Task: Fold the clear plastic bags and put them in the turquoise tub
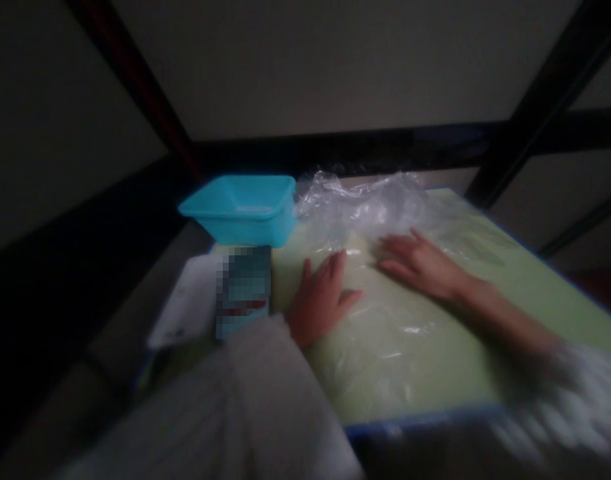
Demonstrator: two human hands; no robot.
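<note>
A large sheet of clear plastic [380, 210] lies over the pale green table top, bunched up along its far side and flatter toward the near edge. My left hand [320, 300] rests on the left part of the plastic, palm down, fingers spread. Over the right part, my right hand [420, 261] is stretched out with its fingers pointing left, slightly blurred. Neither hand grips anything. Whether the right palm touches the plastic I cannot tell.
A turquoise plastic basin [248, 230] stands at the table's far left corner. In front of it lie a pixelated flat object [245, 287] and a white sheet [190, 297]. The green table [530, 300] has a blue edge. Dark beams and a pale wall rise behind.
</note>
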